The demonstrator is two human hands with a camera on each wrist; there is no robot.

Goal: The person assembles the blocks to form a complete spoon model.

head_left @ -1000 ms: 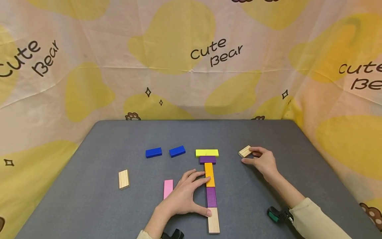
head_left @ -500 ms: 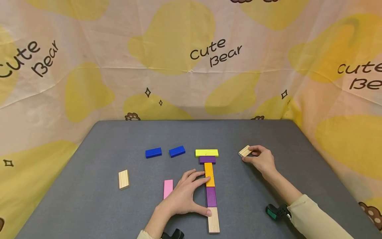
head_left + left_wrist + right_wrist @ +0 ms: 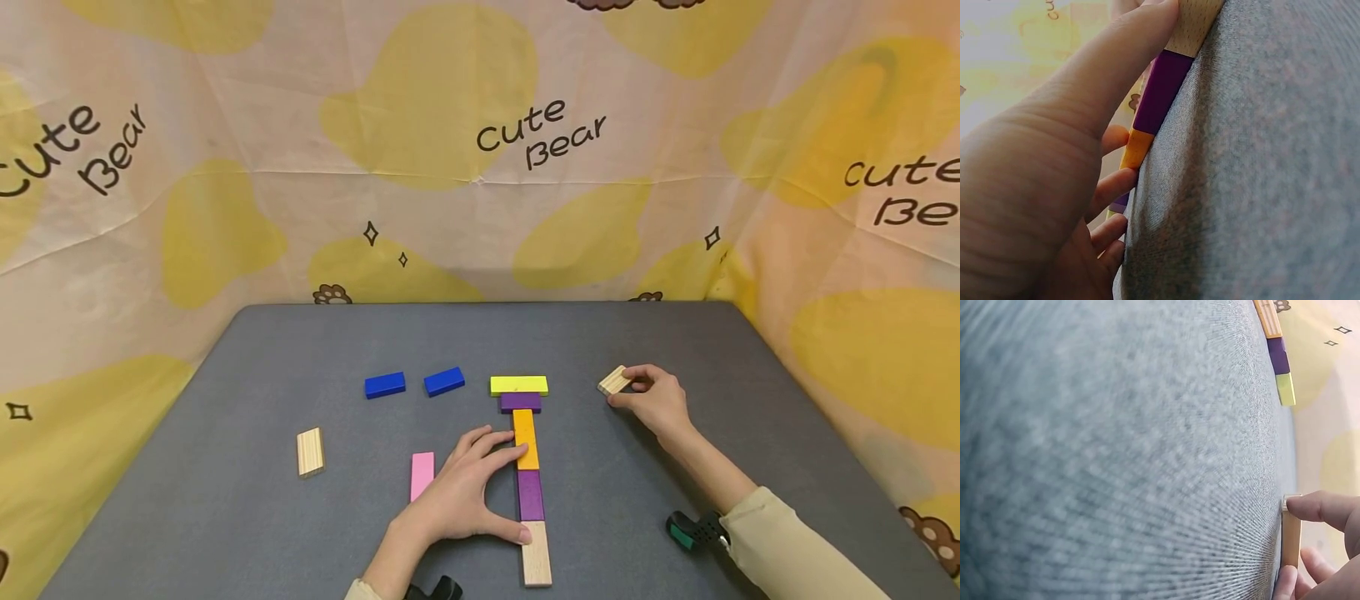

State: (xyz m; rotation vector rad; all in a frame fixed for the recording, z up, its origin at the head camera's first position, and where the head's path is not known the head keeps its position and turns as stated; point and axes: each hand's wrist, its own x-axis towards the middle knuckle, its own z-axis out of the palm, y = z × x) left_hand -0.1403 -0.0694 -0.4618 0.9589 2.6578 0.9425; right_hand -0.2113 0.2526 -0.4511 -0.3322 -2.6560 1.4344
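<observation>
A row of flat wooden blocks runs away from me in the head view: a plain pale block (image 3: 536,560) nearest, then a purple block (image 3: 530,495), an orange block (image 3: 526,439), a crosswise purple block (image 3: 521,403) and a yellow-green block (image 3: 519,386). My left hand (image 3: 459,493) lies along the row's left side, thumb on the pale block and fingertips on the orange one, fingers spread. At the right, my right hand (image 3: 663,406) pinches a striped light wood block (image 3: 614,380). The right wrist view shows fingertips at both ends of this light wood block (image 3: 1290,539).
Two blue blocks (image 3: 385,385) lie left of the row's far end. A pink block (image 3: 422,475) is partly hidden behind my left hand. Another striped wood block (image 3: 310,452) lies farther left on the grey table (image 3: 225,517). A printed cloth (image 3: 420,100) hangs behind.
My right thumb has closed in on the near end of the striped wood block, which stays in place. The left hand and the row have not moved.
</observation>
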